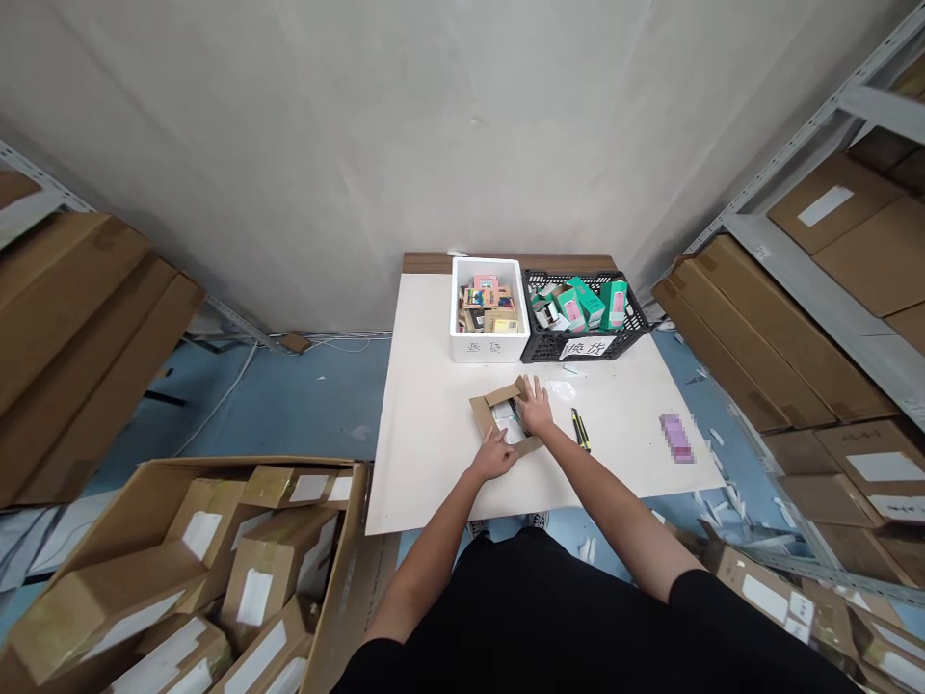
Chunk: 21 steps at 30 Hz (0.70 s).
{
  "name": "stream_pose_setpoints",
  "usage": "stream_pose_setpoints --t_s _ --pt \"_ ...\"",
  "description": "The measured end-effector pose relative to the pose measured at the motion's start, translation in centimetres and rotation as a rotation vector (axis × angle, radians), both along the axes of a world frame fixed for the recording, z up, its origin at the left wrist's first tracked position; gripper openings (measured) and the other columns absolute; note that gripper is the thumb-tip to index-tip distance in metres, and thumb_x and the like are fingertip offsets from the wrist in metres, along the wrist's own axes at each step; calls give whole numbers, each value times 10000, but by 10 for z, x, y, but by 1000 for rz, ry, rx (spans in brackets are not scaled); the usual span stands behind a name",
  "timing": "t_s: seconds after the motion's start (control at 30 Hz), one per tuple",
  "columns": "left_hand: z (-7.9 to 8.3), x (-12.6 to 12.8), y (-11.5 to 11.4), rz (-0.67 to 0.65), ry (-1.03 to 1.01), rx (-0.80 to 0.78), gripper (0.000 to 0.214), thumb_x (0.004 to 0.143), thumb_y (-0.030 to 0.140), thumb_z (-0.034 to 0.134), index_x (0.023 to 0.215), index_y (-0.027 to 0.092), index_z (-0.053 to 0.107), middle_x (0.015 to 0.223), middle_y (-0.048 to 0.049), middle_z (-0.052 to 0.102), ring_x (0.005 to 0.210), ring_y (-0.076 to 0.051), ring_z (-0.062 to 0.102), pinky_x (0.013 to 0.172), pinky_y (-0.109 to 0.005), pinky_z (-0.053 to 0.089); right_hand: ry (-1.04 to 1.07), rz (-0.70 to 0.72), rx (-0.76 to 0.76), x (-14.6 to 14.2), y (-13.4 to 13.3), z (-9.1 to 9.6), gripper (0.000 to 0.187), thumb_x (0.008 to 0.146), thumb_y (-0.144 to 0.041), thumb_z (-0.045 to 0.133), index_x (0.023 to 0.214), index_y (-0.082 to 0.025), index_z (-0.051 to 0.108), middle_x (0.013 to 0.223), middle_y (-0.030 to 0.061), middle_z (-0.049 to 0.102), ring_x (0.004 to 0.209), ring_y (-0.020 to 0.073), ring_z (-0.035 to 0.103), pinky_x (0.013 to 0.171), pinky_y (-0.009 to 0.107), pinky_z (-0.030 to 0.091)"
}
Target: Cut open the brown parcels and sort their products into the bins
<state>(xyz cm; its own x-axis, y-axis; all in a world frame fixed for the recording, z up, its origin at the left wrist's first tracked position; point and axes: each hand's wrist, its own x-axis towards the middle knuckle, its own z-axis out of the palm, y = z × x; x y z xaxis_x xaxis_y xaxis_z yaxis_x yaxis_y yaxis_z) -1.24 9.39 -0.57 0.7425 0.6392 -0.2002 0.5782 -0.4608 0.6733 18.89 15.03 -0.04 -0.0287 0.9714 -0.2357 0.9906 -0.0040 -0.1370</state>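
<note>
A small cardboard box (481,414) lies on the white-topped table with its flaps folded outward. Inside it are a pale, flat item (508,420) and something dark along the right side, too small to make out. My left hand (495,456) is closed at the box's near edge, fingers curled against the cardboard. Over the right side rests my right hand (536,407), its fingers stretched out and apart on the far-right flap. A yellow-and-black utility knife (580,430) lies right of the box, and a clear plastic piece (562,389) sits just beyond my right hand.
At the table's (423,386) back stand a white foam box (488,347) of small packs and a black crate (627,339) of green cartons. A blurred purple item (677,439) lies right. A large carton (354,540) of parcels stands left; shelves (816,251) flank the right.
</note>
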Motion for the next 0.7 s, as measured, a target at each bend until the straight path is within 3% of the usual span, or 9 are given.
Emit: stream_pose_setpoints --t_s 0.13,0.23,0.3,0.4,0.5,0.6,0.7 --pt "-2 3 -4 38 -56 -40 405 1051 439 466 919 263 807 1079 -52 824 1497 -274 488 1330 -588 46 39 -29 -33 -9 18 -3 827 911 -153 642 1665 -342 357 1798 38 -70 1637 401 -78 1265 616 164" --pt "-4 9 -2 91 -115 -135 511 1061 481 433 770 257 789 986 -70 825 1478 -266 510 1342 -524 61 45 -109 -144 -12 32 -2 868 933 -182 626 1692 -384 255 1799 62 -59 1607 440 153 1201 583 329" --pt "-6 17 -3 169 -139 -156 494 1024 519 513 674 253 736 891 -69 811 1425 -278 563 1341 -505 97 9 -160 -203 -9 40 1 895 959 -203 601 1703 -419 152 1797 92 -17 1526 414 356 1125 525 436" --pt "-13 33 -10 275 -152 -131 441 925 544 677 601 246 647 804 -32 781 1281 -299 657 1332 -555 92 -39 -210 -271 0 48 8 918 990 -216 571 1704 -432 37 1763 146 147 1332 336 589 1024 438 513" --pt "-21 44 -18 403 -217 -133 476 1011 505 541 625 245 638 790 -7 771 1123 -250 706 1324 -570 82 -27 -177 -300 10 50 14 903 999 -198 551 1708 -418 36 1641 175 389 1173 295 688 970 395 527" --pt "-27 43 -19 594 -287 -124 535 1078 439 355 659 245 627 738 -8 733 945 -205 704 1264 -497 278 6 -165 -285 14 43 15 880 994 -196 547 1719 -364 78 1492 183 560 1162 302 697 977 386 514" --pt "-30 32 -10 775 -293 -42 440 1055 457 412 733 241 620 738 -14 690 864 -207 675 1045 -406 483 74 -220 -315 16 31 10 889 978 -222 556 1726 -299 82 1338 169 680 1169 309 698 973 377 513"
